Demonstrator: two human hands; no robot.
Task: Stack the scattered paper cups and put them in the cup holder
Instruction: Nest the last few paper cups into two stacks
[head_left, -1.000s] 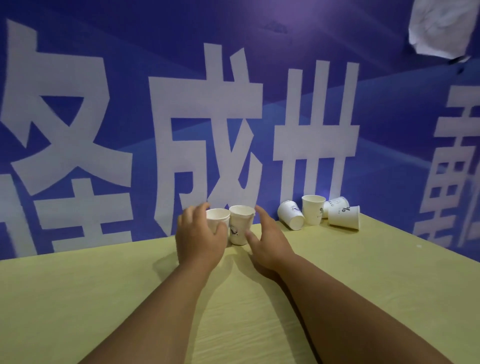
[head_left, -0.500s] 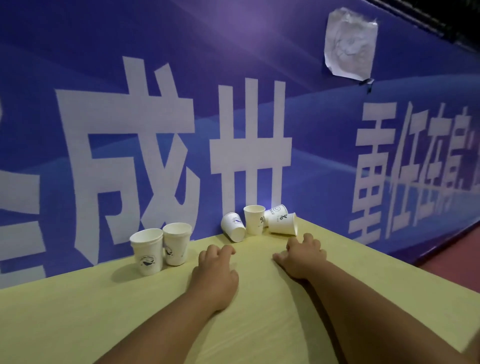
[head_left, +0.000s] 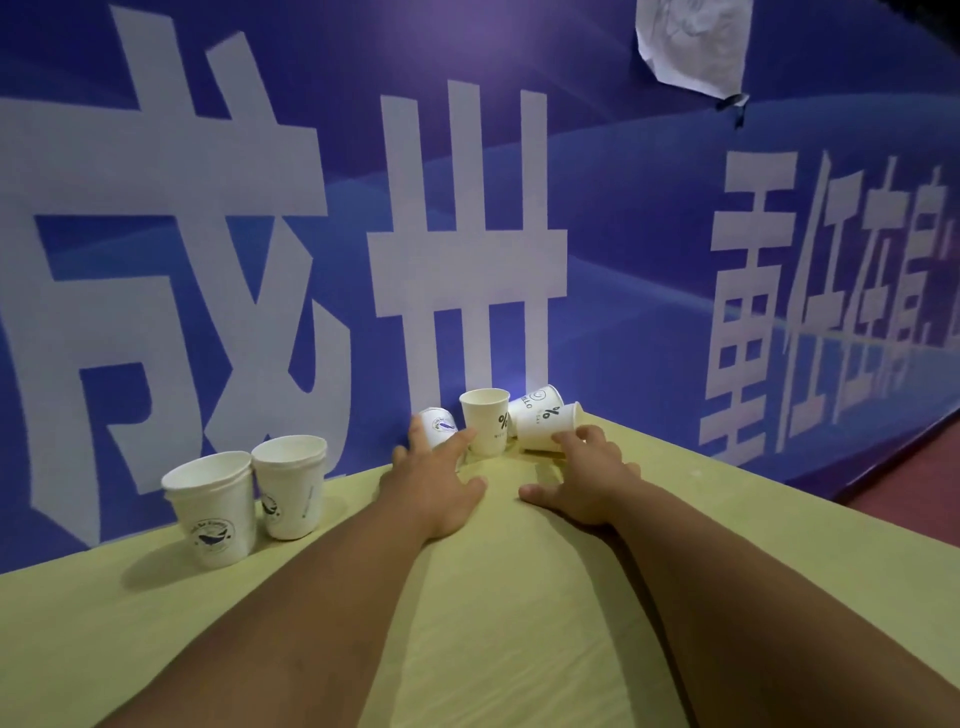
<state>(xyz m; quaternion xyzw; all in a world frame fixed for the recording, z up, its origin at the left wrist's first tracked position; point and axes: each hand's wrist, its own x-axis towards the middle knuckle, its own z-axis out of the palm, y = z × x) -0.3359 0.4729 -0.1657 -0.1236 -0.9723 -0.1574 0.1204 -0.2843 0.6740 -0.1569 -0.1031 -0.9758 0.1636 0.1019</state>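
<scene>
I'm watching two bare forearms stretched across the yellow-green table (head_left: 467, 649) toward its far corner, where four paper cups crowd against the blue banner (head_left: 623, 234). The left hand (head_left: 434, 480) has its fingers spread, the tips reaching up over a tipped cup (head_left: 440, 422) that lies on its side at the foot of the banner; I cannot tell whether they touch it. The right hand (head_left: 589, 475) is spread wide too, thumb down on the table and fingertips at the side of the front cup (head_left: 545, 428), which also lies on its side. Neither hand is curled round anything. Between those two lying cups stands an upright cup (head_left: 485, 421), and just behind the front one a rear cup (head_left: 535, 405) lies tilted against the banner. Well apart to the left, two short stacks stand upright side by side near the table's back edge: the near stack (head_left: 213, 512) and the far stack (head_left: 292, 486), each showing doubled rims. The back edge runs tight along the banner, so the cups have the wall right behind them. The right edge drops away just beyond the front cup to a red floor (head_left: 914, 499). The open room I have is the bare tabletop around and between the forearms. A crumpled sheet of paper (head_left: 691, 44) hangs high on the banner.
</scene>
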